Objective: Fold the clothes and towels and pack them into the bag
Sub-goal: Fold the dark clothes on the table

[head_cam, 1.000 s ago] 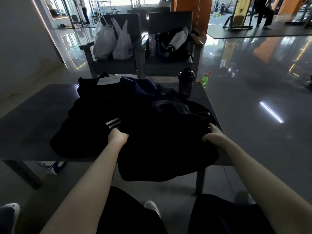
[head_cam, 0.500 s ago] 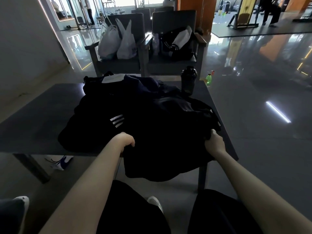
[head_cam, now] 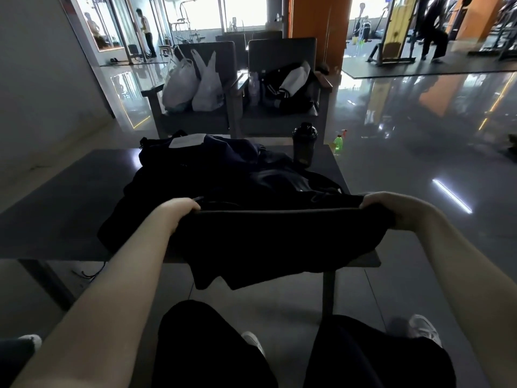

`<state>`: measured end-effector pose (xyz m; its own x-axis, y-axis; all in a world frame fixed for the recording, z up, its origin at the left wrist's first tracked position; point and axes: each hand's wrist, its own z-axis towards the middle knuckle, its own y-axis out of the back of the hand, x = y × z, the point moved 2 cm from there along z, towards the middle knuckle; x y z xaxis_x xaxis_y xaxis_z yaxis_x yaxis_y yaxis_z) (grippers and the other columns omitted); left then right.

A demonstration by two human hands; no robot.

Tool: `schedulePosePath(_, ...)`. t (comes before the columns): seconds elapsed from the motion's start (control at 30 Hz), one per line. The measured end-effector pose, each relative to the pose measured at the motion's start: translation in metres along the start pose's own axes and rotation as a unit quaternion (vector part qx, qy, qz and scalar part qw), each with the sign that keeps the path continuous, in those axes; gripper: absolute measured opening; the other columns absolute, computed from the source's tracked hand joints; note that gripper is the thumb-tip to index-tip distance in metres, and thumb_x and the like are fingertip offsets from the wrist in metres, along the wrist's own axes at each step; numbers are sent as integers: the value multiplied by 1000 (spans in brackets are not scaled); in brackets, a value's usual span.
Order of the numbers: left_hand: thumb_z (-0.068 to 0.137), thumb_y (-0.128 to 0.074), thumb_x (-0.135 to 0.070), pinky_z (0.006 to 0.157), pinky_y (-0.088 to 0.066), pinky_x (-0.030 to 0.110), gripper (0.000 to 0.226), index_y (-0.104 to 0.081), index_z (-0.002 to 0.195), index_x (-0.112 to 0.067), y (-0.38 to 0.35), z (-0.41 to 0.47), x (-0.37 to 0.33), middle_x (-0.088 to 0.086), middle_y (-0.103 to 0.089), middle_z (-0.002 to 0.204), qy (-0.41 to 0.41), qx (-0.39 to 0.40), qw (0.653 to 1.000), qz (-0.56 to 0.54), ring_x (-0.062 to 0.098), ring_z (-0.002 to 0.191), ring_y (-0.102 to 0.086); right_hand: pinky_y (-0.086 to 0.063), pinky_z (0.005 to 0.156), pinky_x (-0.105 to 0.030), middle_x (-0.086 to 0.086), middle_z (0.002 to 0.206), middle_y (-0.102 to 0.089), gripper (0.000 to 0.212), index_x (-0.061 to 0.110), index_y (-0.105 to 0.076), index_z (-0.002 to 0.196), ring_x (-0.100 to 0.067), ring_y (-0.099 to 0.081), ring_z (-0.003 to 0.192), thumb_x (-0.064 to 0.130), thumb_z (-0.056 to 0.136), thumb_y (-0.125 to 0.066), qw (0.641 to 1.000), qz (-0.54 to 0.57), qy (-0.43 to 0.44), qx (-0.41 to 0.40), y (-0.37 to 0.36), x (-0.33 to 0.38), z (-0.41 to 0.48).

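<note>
While dimness blurs the dark garment (head_cam: 279,242), fingertips hidden behind it, left hand (head_cam: 179,210) and right hand (head_cam: 383,208) clutching its corners, lifted taut, earlier on the table (head_cam: 70,197).

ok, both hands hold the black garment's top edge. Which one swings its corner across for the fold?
Probably right. The right hand is out by the dark table's right edge, while the left hand sits over the tabletop, so it can anchor the black garment.
</note>
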<state>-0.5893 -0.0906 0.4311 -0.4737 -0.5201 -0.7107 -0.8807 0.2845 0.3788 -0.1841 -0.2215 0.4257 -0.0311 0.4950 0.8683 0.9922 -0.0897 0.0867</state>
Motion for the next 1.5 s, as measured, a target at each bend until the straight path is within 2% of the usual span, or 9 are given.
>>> schedulePosePath(0.1,96,-49,-14,69,-50,37,8,-55,92,-11,7,-1,-14,11,-58,86,-49,47,989,-132,23,72,-60,-51,46,-17,-6,102,-61,33,18,-52,119,-9,-66,63,5,88,-52,994,87,62,-36,3,14,1)
schedulePosePath(0.23,92,-45,7,80,-52,40,58,-35,144,-17,1,19,-23,13,-46,125,-163,34,952,-258,26,100,-58,-53,52,-17,-3,98,-60,33,12,-51,123,-12,-62,76,4,92,-49,970,195,105,-105,-7,16,32)
schedulePosePath(0.4,87,-46,15,92,-47,34,76,-22,151,-20,-10,45,-36,16,-28,151,-211,-9,931,-298,30,128,-44,-53,70,-27,-11,107,-60,53,15,-52,130,-18,-63,82,-5,81,-58,962,202,138,-121,-25,24,76)
schedulePosePath(0.6,85,-66,-5,116,-23,45,96,-4,152,-34,-24,100,-33,6,-17,157,-186,-104,975,70,27,140,-26,-48,81,-32,-7,134,-39,90,37,-25,147,-24,-54,104,-3,77,-64,981,-73,118,-133,-52,24,122)
schedulePosePath(0.8,83,-71,-22,89,-50,48,69,-32,138,-5,-50,121,12,20,-40,134,-158,-271,936,158,36,114,-51,-43,97,-44,-21,131,-46,94,30,1,151,-36,-52,115,33,83,-64,928,-311,19,-204,-68,-5,152)
schedulePosePath(0.93,96,-49,-33,82,-49,42,33,-57,111,-5,-53,112,16,13,-62,103,-122,-296,909,266,30,94,-58,-39,96,-48,-24,128,-51,85,-1,-19,142,-41,-47,120,47,85,-59,894,-289,35,-340,-73,-12,143)
schedulePosePath(1.07,102,-38,-29,61,-42,33,32,-55,116,-6,-46,97,14,9,-55,87,-135,-290,934,159,26,73,-55,-43,95,-45,-22,120,-56,53,-1,-45,120,-40,-52,112,41,90,-53,916,-217,-21,-337,-70,-19,132)
schedulePosePath(1.33,102,-39,-19,109,-33,37,45,-35,145,-6,-24,62,5,17,-40,145,-67,-140,974,-163,33,132,-40,-44,92,-41,-20,119,-59,42,5,-58,121,-40,-55,109,34,96,-42,945,-146,52,-287,-55,-9,97)
schedulePosePath(1.5,86,-64,-16,85,-55,44,44,-49,126,-2,-10,19,12,18,-63,111,-10,82,997,-8,31,94,-65,-45,101,-45,-16,123,-61,82,8,-45,138,-33,-60,109,49,72,-73,983,-110,-1,-150,-38,-7,81)
